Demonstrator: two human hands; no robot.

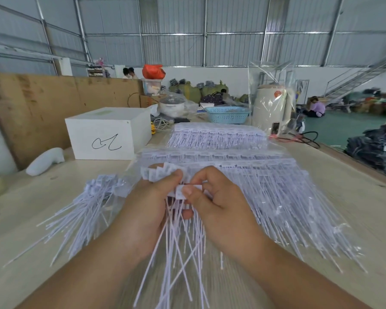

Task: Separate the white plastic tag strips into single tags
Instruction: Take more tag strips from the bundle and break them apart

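Observation:
My left hand (152, 204) grips a bunch of white plastic tags (161, 173) fanned out above its fingers, their thin tails hanging down between my wrists. My right hand (212, 197) pinches the head of a single tag (188, 190) between thumb and forefinger, right beside the left thumb. A pile of separated single tags (91, 204) lies on the table to the left. Bagged joined tag strips (265, 181) lie under and to the right of my hands, with more strips (216, 136) farther back.
A white box (108, 132) with a scribble stands at back left, a white handheld device (45, 160) beside it. A blue basket (226, 114), a cream appliance in clear plastic (272, 108) and cables (299, 137) sit behind. The table edge (354, 161) runs along the right.

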